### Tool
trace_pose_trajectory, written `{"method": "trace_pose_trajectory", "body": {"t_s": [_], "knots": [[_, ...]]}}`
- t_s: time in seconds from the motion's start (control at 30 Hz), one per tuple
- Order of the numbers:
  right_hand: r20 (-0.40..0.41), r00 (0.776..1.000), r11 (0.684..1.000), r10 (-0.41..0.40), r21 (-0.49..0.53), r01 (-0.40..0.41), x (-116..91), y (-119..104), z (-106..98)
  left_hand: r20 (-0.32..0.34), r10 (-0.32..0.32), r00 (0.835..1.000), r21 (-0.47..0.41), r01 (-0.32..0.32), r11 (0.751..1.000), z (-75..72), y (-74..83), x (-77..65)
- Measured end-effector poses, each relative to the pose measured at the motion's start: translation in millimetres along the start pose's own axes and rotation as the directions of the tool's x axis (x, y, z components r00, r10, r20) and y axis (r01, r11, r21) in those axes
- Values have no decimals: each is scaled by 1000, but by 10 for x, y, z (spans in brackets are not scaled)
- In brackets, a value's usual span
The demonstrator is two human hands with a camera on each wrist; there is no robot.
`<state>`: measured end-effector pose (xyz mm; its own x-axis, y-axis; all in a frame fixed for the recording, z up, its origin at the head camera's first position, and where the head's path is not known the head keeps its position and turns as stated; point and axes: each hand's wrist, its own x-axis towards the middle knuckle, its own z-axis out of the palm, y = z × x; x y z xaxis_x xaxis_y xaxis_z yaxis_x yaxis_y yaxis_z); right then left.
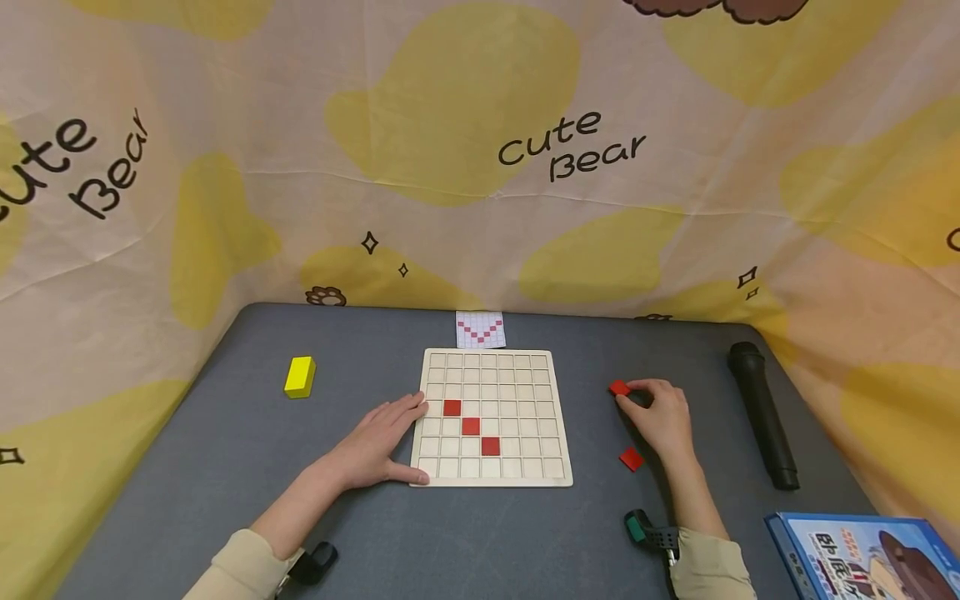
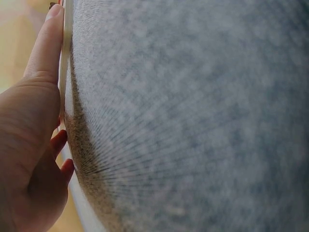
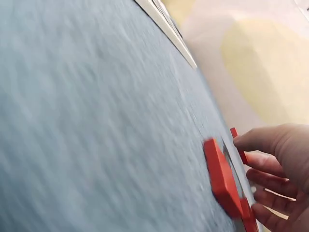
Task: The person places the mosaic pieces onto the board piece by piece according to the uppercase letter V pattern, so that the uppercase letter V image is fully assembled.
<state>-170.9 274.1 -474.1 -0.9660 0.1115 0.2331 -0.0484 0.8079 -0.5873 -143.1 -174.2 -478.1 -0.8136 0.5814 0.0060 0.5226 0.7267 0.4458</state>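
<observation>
A pale square grid board [image 1: 521, 481] lies in the middle of the table. Three red square tiles sit in its cells on a slant: an upper tile [image 1: 452, 407], a middle tile [image 1: 471, 427] and a lower tile [image 1: 491, 447]. My left hand [image 1: 375, 446] rests along the board's left edge, thumb at the near corner. To the right of the board, my right hand [image 1: 663, 417] pinches a red tile [image 1: 618, 387] between thumb and forefinger. Nearer to me lies a loose red tile [image 1: 631, 459]. The right wrist view shows another red piece [image 3: 248, 217] by the lower fingers.
Behind the board lies a small card [image 1: 480, 329] with a V of pink squares on a grid. A yellow block [image 1: 300, 377] stands at the left. On the right are a black microphone [image 1: 763, 417] and a blue box [image 1: 862, 554]. A patterned cloth hangs behind the table.
</observation>
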Motion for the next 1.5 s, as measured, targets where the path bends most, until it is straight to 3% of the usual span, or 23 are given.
{"method": "trace_pose_trajectory", "body": {"t_s": [0.87, 1.23, 1.5], "knots": [[106, 989, 988, -103, 127, 90, -42, -694, 509, 8, -19, 1000, -3, 19, 1000, -12, 20, -10], [160, 968, 969, -193, 186, 163, -91, -1000, 703, -1, -10, 1000, -2, 10, 1000, -7, 31, -8], [145, 950, 944, -277, 225, 241, -108, -1210, 850, 8, -25, 1000, -3, 25, 1000, -16, 43, -13]]}}
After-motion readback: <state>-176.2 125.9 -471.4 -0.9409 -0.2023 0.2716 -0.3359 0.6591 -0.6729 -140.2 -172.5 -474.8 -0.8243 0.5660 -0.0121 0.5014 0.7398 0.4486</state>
